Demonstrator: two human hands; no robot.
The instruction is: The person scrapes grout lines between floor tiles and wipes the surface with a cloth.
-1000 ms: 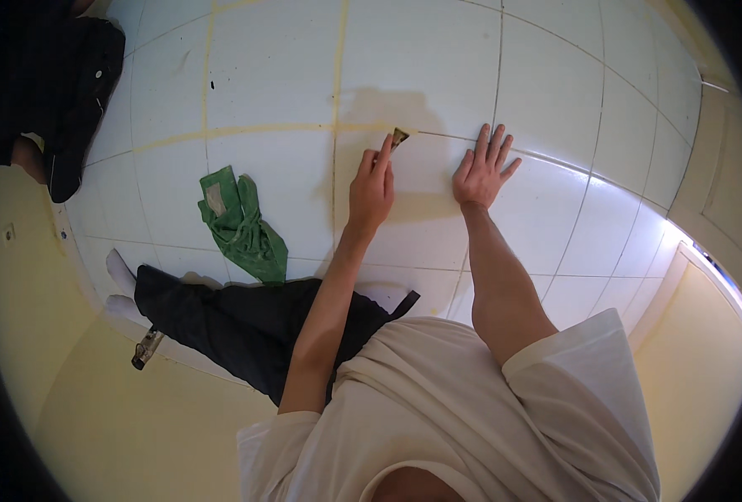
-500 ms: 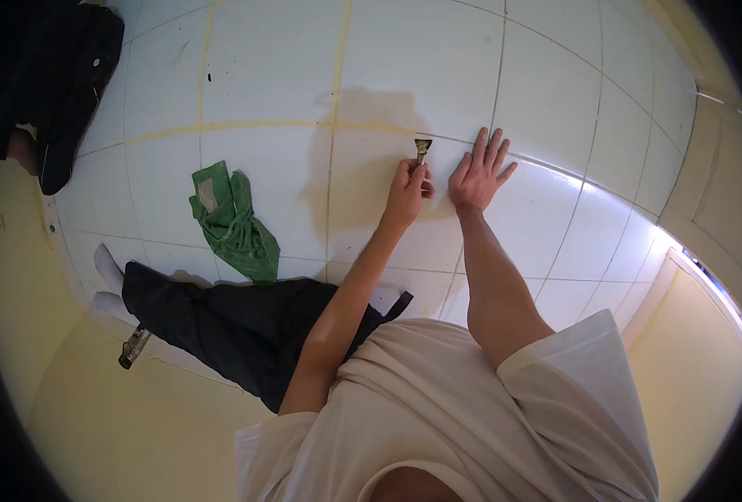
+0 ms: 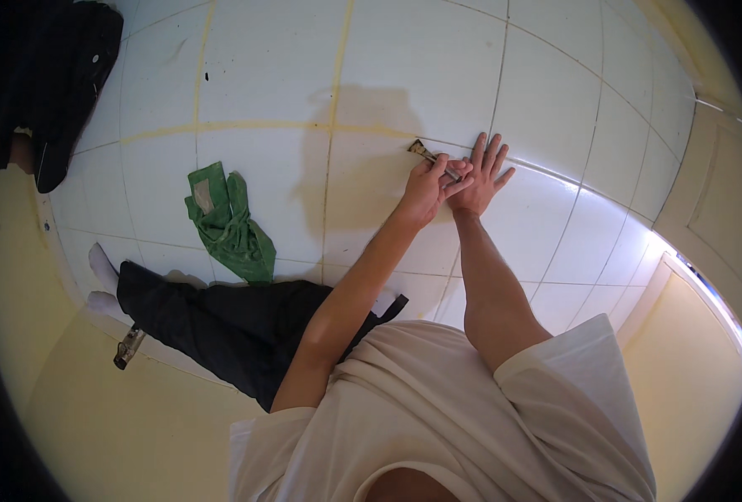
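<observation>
My left hand is closed around a small scraper-like tool with a flared, dirty head. The tool lies slanted over the white tiled floor, its head pointing up and left and its shaft partly covered by my fingers. Close beside it, my right hand rests on the tiles with fingers spread, holding nothing. My left fingertips overlap the right hand's edge in the picture; I cannot tell whether they touch. The joint near the tool's head is yellow on the left and thin and darker toward my right hand.
A crumpled green cloth lies left of my hands. Past my outstretched dark-trousered legs is a small dark-and-silver object. Black clothing with some bare skin shows at far left. A door stands at right.
My left hand has moved right, up against the right hand in view, and turned the tool from nearly upright to slanting left. The right hand stays flat in place.
</observation>
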